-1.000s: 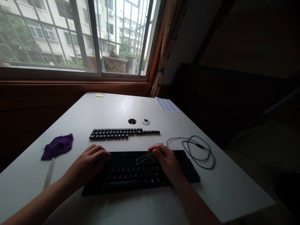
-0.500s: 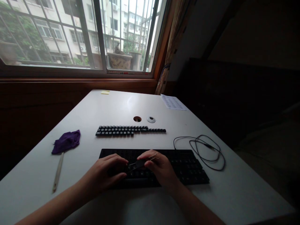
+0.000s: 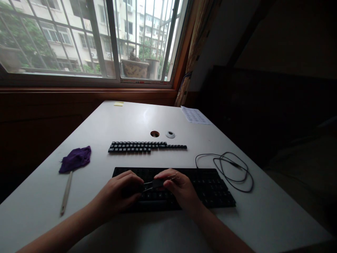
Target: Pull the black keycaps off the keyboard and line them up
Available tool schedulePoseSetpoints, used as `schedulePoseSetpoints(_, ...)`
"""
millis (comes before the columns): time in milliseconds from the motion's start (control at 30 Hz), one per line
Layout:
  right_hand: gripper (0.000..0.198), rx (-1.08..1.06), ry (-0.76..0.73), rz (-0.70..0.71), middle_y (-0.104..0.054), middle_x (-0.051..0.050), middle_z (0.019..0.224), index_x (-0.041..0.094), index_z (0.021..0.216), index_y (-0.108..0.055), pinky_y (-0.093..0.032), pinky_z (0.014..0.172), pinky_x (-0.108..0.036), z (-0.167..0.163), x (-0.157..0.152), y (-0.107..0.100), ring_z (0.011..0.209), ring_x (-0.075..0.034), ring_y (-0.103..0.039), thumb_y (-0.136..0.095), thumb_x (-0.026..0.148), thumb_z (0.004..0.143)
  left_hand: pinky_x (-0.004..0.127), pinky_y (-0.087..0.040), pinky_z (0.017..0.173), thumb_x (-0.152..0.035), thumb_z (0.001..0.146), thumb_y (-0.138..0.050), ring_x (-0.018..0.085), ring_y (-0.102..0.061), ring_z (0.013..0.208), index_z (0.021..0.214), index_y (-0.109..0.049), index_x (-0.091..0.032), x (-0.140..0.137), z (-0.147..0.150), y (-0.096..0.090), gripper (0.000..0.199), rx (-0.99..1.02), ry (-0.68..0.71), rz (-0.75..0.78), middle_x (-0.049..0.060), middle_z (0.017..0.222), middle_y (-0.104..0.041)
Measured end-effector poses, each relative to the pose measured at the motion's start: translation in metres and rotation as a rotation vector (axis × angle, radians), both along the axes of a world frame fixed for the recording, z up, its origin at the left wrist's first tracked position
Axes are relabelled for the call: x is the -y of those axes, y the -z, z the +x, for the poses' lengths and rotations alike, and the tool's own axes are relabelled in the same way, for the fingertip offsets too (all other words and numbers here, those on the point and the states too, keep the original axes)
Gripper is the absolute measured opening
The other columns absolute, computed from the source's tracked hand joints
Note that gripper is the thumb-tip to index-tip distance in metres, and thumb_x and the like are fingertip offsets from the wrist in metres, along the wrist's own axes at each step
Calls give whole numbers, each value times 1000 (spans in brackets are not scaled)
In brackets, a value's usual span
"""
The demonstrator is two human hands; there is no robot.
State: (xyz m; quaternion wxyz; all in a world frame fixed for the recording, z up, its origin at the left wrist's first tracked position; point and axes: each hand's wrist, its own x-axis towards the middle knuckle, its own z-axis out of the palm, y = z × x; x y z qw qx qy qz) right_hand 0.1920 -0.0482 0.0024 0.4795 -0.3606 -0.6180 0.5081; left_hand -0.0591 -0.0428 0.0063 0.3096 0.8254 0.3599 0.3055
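Observation:
A black keyboard [image 3: 207, 191] lies on the white table under both hands. My right hand [image 3: 181, 186] is closed on a wire keycap puller [image 3: 158, 183], pinching its dark handle between thumb and fingers. Two wire prongs point left toward my left hand; thin bent wires stick out on the other side. Curled over the keyboard's left part, my left hand [image 3: 119, 189] has thumb and fingers closed near the prong tips. What it holds, if anything, is too dark to tell. Beyond the keyboard stand rows of loose black keycaps [image 3: 131, 147].
To the left lies a purple cloth [image 3: 76, 160] on a pale stick [image 3: 66, 193]. A black cable [image 3: 233, 163] loops on the right. Farther back are a round hole [image 3: 155, 134], its cover [image 3: 170, 134], a paper sheet [image 3: 195, 116] and a yellow note [image 3: 118, 104].
The view has shifted very slightly. My left fingers have drawn back a little from the puller's handle, so more of the prongs shows. My right hand keeps its grip.

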Motion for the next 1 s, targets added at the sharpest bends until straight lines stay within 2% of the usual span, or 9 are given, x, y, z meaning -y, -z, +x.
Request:
schedulePoseSetpoints(200, 26, -27, -27, -13, -71, -6, 98, 23, 103, -74, -57, 69, -29, 2, 1, 0, 77, -17, -68, -65, 43, 89, 26, -53, 74, -17, 83, -62, 16, -65, 83, 101, -64, -21, 0, 0, -6, 19, 31, -47, 15, 4, 95, -68)
schedulePoseSetpoints(300, 24, -69, -38, -34, -71, -6, 99, 23, 104, -74, -57, 72, -29, 3, -1, 4, 79, -17, -69, -63, 41, 91, 25, -53, 74, -16, 83, -62, 16, -66, 84, 102, -66, -21, -1, -1, -7, 20, 43, -36, -23, 4, 95, -69)
schedulePoseSetpoints(433, 24, -182, -24, -133, -73, -8, 104, 21, 102, -72, -58, 76, -33, 4, -3, 11, 80, -18, -70, -64, 41, 91, 26, -54, 74, -16, 86, -58, 17, -67, 85, 105, -67, -21, -4, -6, -5, 21, 99, -33, -85, 5, 97, -70)
schedulePoseSetpoints(567, 26, -166, 36, -152, -73, -7, 98, 20, 100, -70, -57, 73, -32, 3, -2, 12, 78, -17, -69, -62, 43, 91, 29, -55, 80, -21, 89, -60, 19, -67, 92, 107, -67, -20, -6, -9, -3, 20, 191, -35, -139, 7, 102, -69)
schedulePoseSetpoints(733, 28, -82, 227, -68, -68, -4, 89, 21, 88, -65, -53, 67, -27, 7, -3, 4, 75, -15, -62, -52, 44, 96, 33, -56, 88, -28, 88, -64, 21, -68, 99, 107, -66, -18, -8, -10, -1, 22, 317, -79, -282, 9, 106, -71)
schedulePoseSetpoints(867, 32, 39, 369, 103, -62, -3, 84, 22, 82, -62, -47, 79, -30, 11, -4, -1, 84, -17, -58, -43, 40, 101, 35, -56, 91, -27, 86, -67, 22, -68, 99, 106, -65, -17, -9, -10, 0, 22, 359, -95, -336, 9, 105, -72)
schedulePoseSetpoints(1000, 31, 76, 385, 255, -58, -2, 84, 23, 82, -57, -44, 85, -34, 10, -2, -4, 84, -18, -56, -38, 35, 103, 36, -57, 90, -26, 85, -68, 22, -68, 99, 103, -65, -16, -9, -9, 1, 21, 390, -86, -320, 10, 104, -71)
